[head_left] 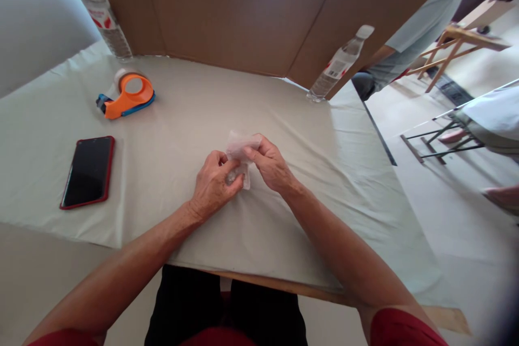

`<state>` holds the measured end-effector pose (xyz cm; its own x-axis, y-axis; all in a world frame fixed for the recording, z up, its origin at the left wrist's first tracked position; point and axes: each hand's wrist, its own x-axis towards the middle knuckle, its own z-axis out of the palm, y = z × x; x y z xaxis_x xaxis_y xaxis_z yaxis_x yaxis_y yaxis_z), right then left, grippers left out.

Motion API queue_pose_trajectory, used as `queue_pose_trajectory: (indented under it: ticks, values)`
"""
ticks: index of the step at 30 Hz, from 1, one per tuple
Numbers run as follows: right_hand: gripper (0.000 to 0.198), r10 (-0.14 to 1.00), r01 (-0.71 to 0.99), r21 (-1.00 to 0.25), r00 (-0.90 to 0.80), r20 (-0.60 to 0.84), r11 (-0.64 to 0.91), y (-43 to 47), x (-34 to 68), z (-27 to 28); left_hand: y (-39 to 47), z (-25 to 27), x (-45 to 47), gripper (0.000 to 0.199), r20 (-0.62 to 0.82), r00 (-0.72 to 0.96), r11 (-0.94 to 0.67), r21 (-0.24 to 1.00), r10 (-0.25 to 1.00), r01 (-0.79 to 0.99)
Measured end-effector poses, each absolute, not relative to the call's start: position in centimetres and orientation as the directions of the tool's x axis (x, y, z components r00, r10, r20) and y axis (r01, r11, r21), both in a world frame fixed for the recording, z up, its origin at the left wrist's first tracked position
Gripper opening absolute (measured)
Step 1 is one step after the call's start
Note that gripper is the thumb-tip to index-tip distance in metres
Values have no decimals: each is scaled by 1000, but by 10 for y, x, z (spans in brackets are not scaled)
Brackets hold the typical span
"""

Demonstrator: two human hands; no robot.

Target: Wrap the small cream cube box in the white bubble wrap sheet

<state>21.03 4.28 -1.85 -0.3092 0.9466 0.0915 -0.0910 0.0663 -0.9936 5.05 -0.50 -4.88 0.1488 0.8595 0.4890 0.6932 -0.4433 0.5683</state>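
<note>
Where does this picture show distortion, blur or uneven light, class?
Head view: left bottle and right bottle lean outward, probably lens distortion; lower right corner dark, blurred; floor brighter than cardboard; translucent wrap between left hand and right hand lacks crisp detail.

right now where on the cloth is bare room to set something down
Bare cloth lies between phone and left hand, and between right hand and right bottle. It is crowded mid-cloth, where both hands hold clear plastic, and far left, with the tape dispenser near the left bottle.
</note>
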Motion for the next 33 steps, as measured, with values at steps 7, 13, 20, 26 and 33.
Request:
queue_pose_trajectory:
  ticks: [7, 13, 20, 26, 33]
  values:
    - [31, 934, -83, -984, -310, 175, 156, 29, 215, -26, 0, -60, 49, 47, 555, -3, -423, 638, 832, 644]
    - [30, 914, 84, -968, -356, 194, 238, 7, 219, -26, 4, -56, 44, 51, 370, 133, -379, 747, 920, 547]
    - [5, 836, 242, -831, -384, 392, 501, -15, 223, -41, 2, -47, 43, 36, 252, 163, -299, 777, 954, 553]
    - [30, 659, 270, -608, -428, 619, 746, -14, 222, -61, 6, -46, 37, 23, 248, 257, -348, 794, 934, 499]
    - [36, 595, 352, -480, -465, 656, 804, -9, 224, -69, 12, -34, 13, 42, 179, 531, -440, 795, 828, 417]
